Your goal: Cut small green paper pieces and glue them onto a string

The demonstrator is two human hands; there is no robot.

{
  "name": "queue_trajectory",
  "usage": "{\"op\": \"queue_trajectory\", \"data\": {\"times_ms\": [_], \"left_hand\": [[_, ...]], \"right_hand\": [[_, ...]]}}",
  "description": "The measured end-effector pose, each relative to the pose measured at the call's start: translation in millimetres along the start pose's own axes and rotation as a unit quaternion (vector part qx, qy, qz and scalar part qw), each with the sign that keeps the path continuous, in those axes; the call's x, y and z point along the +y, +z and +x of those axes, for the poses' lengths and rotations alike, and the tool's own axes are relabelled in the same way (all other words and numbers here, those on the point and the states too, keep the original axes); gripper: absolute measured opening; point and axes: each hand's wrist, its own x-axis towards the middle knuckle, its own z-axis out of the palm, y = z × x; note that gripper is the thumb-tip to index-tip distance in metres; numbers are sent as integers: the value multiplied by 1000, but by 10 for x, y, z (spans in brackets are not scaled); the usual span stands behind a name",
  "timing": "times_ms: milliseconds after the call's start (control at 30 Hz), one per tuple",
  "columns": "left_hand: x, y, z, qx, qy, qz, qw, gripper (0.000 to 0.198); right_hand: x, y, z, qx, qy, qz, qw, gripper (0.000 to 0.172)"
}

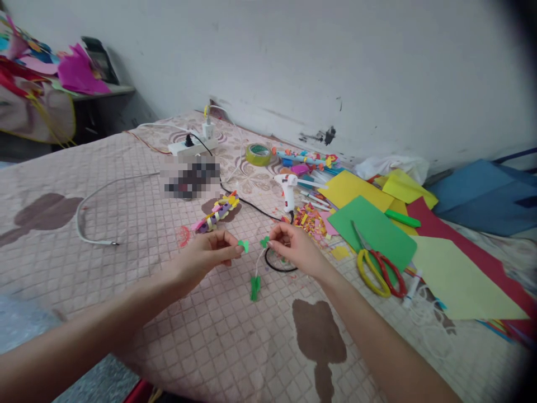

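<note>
Between thumb and fingertips my left hand [220, 247] pinches a small light-green paper cutout [244, 245]. Just across from it, my right hand [291, 246] is closed on a darker green paper piece [264, 242]. A white string [259, 262] runs down from near that piece to a green strip bundle [255, 288] on the cloth. Beyond my left hand lies a decorated stick [218, 212] in purple, yellow and pink. The white glue gun [287, 190] stands past my right hand, and its black cord [268, 263] loops beneath that hand.
Scissors [377, 271] with yellow and red handles rest on green paper [361, 224] at the right, among coloured sheets. Yellow tape [258, 155] and a power strip [188, 147] sit farther back. A white cable [79, 215] curves across the left. Paper scraps [309, 219] lie by the glue gun.
</note>
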Motion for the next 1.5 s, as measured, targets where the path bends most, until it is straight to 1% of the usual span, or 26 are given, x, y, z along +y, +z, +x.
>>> {"op": "queue_trajectory", "data": {"times_ms": [100, 233, 300, 367, 400, 467, 500, 533, 567, 633, 733, 800, 867, 1033, 1167, 1333, 1400, 1500], "left_hand": [[5, 7, 10, 3, -3, -3, 1000, 15], [-1, 0, 23, 6, -12, -21, 1000, 15], [-9, -2, 31, 6, -12, -29, 999, 15], [-13, 1, 41, 6, -10, -28, 1000, 15], [-13, 7, 46, 6, -10, -24, 1000, 15], [-3, 26, 56, 5, -8, -12, 1000, 15], [6, 40, 61, 6, -6, -6, 1000, 15], [17, 56, 65, 7, -4, -3, 1000, 14], [28, 72, 68, 7, -1, -2, 1000, 13], [48, 101, 75, 7, 4, -6, 1000, 11], [58, 124, 87, -5, -5, -12, 1000, 10], [53, 129, 98, -27, -16, -9, 999, 10], [47, 137, 110, -56, -21, -4, 998, 11], [54, 195, 152, -107, -6, -10, 994, 15], [58, 222, 206, -124, -16, -23, 992, 16], [46, 220, 250, -150, -32, -16, 988, 20], [42, 229, 244, -156, -20, -16, 987, 21], [47, 253, 210, -155, 20, -4, 988, 20]], "right_hand": [[14, -62, -47, -16, -17, -29, 999, 1], [7, -220, -237, -37, -20, -10, 999, 2], [-21, -305, -353, -85, -18, 0, 996, 5], [-59, -351, -442, -145, -16, -34, 989, 9], [-78, -351, -467, -148, -20, -66, 987, 10], [-106, -293, -477, -104, -41, -127, 986, 12], [-113, -239, -464, -76, -53, -150, 984, 11], [-115, -173, -444, -61, -66, -169, 982, 10], [-113, -102, -420, -57, -78, -190, 977, 8], [-102, 34, -374, -56, -91, -248, 963, 11], [-90, 148, -333, -67, -101, -309, 943, 13], [-89, 147, -318, -75, -111, -302, 944, 14], [-94, 104, -302, -68, -116, -270, 953, 15], [-130, -4, -263, -44, -82, -178, 980, 16], [-189, -35, -258, -42, -72, -120, 989, 17], [-270, -87, -255, -30, -79, -113, 990, 16], [-296, -107, -257, -30, -84, -112, 990, 16], [-335, -127, -272, -37, -89, -104, 990, 16]]}}
